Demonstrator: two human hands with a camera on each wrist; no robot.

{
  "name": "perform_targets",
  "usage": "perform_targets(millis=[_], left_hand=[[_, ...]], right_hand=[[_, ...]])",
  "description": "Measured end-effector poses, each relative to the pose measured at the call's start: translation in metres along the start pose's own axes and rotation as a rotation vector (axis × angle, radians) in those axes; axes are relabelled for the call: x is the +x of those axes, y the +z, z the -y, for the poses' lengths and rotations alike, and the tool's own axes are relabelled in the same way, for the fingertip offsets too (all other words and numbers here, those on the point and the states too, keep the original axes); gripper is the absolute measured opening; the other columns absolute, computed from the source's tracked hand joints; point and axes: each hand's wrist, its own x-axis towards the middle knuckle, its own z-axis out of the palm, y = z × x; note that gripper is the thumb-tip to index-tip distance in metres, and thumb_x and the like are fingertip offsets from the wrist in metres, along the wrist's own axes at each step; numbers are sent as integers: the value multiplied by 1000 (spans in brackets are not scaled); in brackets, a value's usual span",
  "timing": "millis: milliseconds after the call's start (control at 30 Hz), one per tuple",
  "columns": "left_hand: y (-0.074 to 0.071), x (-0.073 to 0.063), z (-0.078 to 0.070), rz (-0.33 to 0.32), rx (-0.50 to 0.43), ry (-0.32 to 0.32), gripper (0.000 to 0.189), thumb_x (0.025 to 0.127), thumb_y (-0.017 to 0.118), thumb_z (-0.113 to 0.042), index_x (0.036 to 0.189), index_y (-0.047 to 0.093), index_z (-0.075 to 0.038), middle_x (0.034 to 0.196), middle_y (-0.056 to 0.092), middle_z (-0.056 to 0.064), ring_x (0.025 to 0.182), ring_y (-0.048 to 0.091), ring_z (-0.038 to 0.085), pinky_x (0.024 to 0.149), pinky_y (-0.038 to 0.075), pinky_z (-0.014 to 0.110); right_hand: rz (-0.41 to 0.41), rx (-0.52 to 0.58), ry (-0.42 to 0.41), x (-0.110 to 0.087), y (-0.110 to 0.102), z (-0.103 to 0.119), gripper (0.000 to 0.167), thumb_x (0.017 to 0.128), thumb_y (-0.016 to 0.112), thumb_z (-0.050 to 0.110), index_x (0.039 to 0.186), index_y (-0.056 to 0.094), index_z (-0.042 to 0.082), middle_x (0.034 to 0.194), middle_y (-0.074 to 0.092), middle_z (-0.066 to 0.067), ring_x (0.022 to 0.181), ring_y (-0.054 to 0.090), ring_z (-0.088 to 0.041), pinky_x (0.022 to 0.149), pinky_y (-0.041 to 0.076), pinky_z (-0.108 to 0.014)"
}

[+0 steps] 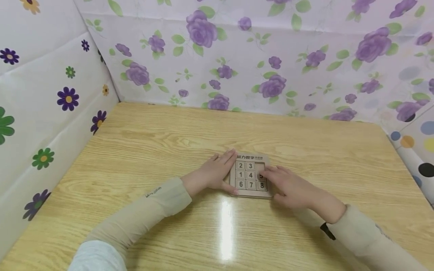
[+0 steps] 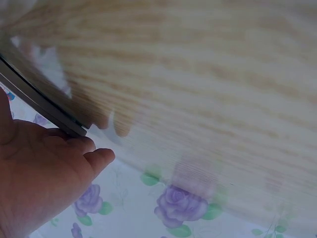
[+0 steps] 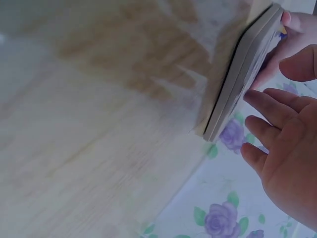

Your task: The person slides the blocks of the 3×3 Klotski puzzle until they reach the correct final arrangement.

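Observation:
A square sliding number puzzle (image 1: 251, 194) lies flat on the table, its wooden tiles in a shallow frame. The top row shows 2 and 3 with a bare slot (image 1: 259, 166) at its right. Below come 1, 4 and 5, then 6, 7 and 8. My left hand (image 1: 211, 174) holds the frame's left side, thumb at the lower corner and fingers at the upper one. With extended fingers my right hand (image 1: 296, 190) reaches over the right edge, a fingertip on the 5 tile (image 1: 261, 176), partly covering it. The left wrist view shows the puzzle's edge (image 2: 44, 106) against the left hand.
The wood-grain table (image 1: 162, 139) surrounds the puzzle and reflects a bright light strip in front of it. Floral sheets (image 1: 237, 56) rise behind the table, with another patterned sheet (image 1: 44, 113) along the left side.

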Motion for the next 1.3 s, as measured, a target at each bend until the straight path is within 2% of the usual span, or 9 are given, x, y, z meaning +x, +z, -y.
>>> perform_targets(millis=[167, 367, 567, 833, 1033, 1300], left_hand=[[1, 1, 0, 0, -3, 3, 124, 70, 62, -73, 152, 0, -4, 160, -3, 11, 148, 1, 22, 121, 8, 44], [3, 2, -1, -3, 9, 5, 125, 70, 61, -75, 152, 0, -3, 160, -3, 12, 148, 1, 22, 121, 9, 44], [0, 0, -2, -7, -3, 3, 124, 70, 62, -73, 152, 1, -3, 160, -3, 12, 148, 1, 23, 120, 9, 45], [-2, 0, 0, -2, -5, -4, 123, 71, 62, -73, 152, 1, -4, 160, -3, 11, 148, 0, 22, 121, 8, 44], [-1, -1, 0, -6, -12, 4, 123, 71, 62, -73, 152, 2, -3, 160, -3, 12, 148, 1, 23, 120, 9, 45], [-1, -1, 0, -5, -9, 6, 122, 72, 61, -73, 152, 3, -3, 160, -1, 12, 148, 1, 22, 121, 9, 45]], right_hand=[[-31, 12, -37, 14, 0, -1, 65, 77, 58, 6, 140, 42, -1, 143, 45, -20, 135, 37, -40, 112, 27, -58], [20, 30, -14, 25, 3, 0, 65, 78, 56, 8, 141, 41, -1, 145, 43, -19, 138, 32, -40, 115, 23, -57], [21, 33, 18, 19, 1, -7, 67, 78, 57, 7, 142, 41, -1, 146, 40, -24, 136, 34, -43, 113, 24, -60], [26, -11, 31, 10, -4, -14, 65, 78, 57, 5, 140, 42, -1, 145, 43, -21, 137, 34, -41, 113, 24, -59], [7, -16, -22, 27, -6, 0, 65, 78, 59, 7, 140, 42, 0, 143, 46, -18, 136, 36, -41, 113, 26, -58], [70, -7, -56, 49, 0, 13, 71, 77, 59, 12, 143, 37, -2, 147, 41, -19, 138, 33, -37, 115, 23, -57]])
